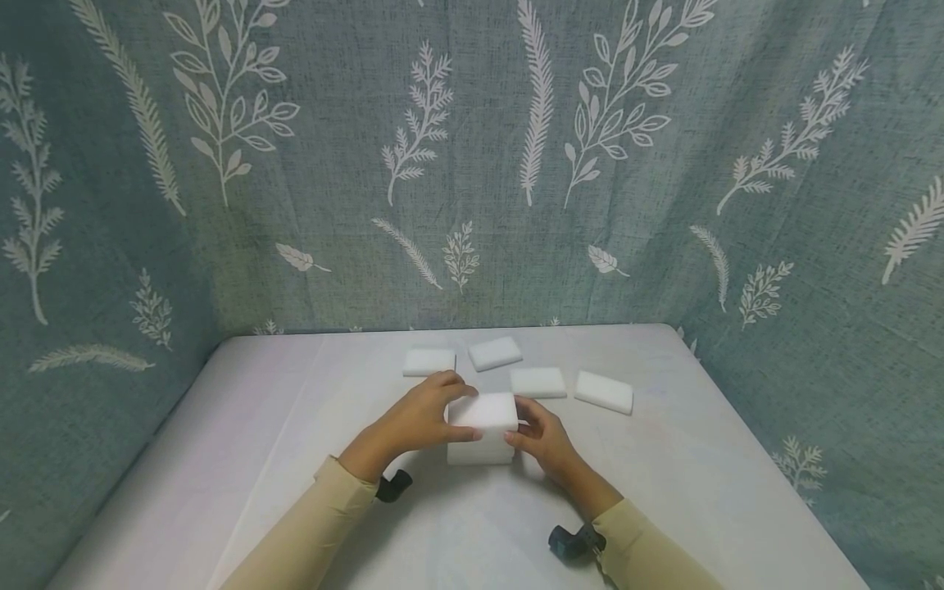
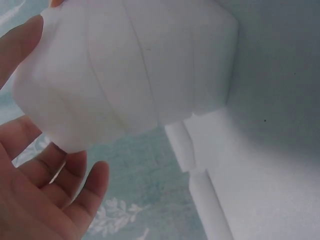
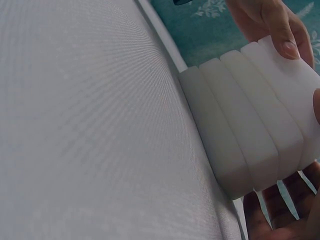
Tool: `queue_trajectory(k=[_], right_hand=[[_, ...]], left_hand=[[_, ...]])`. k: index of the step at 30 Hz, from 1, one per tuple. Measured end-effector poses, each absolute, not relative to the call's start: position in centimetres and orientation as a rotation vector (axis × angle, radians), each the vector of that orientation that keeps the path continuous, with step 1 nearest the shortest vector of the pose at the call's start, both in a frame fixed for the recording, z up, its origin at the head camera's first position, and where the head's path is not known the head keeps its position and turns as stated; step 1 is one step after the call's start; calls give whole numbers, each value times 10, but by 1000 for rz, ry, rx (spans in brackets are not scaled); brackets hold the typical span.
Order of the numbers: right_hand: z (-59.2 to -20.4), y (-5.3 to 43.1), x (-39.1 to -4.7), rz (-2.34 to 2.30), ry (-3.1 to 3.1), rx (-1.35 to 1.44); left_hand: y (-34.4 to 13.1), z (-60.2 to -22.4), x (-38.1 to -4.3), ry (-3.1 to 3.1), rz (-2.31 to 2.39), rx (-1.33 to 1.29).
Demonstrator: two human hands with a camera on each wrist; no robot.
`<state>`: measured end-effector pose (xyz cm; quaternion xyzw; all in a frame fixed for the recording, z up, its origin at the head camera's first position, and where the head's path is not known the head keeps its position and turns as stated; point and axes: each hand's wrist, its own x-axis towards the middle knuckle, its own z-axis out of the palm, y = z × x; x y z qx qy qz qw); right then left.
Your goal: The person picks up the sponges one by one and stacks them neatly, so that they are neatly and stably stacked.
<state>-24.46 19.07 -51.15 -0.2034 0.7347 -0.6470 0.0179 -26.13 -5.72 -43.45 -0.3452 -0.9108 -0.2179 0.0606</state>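
Observation:
A stack of several white sponges stands on the table, laid flat one on another with edges roughly lined up. From the left, my left hand holds the top sponge, thumb at the near side and fingers at the far side. My right hand grips the stack's right end, its thumb in front and fingers behind. The layers of the sponge stack show clearly in the right wrist view. In the left wrist view, some left-hand fingers extend past the stack.
Behind the stack lie separate white sponges: one at the left, one farther back, one behind the right hand and one at the right. A white cloth covers the table. Green leaf-patterned curtains enclose its back and sides.

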Motion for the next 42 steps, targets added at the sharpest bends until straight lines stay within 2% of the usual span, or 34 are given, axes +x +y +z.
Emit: queue_trajectory(k=[22, 36, 42], right_hand=[[-510, 191, -247, -2069, 2199, -632], [-514, 192, -248, -2055, 2246, -664], [-502, 191, -240, -2052, 2291, -685]], left_hand=[[-59, -436, -263, -2809, -743, -1052], [-91, -438, -266, -2866, -812, -1002], [-103, -434, -267, -2915, -824, -995]])
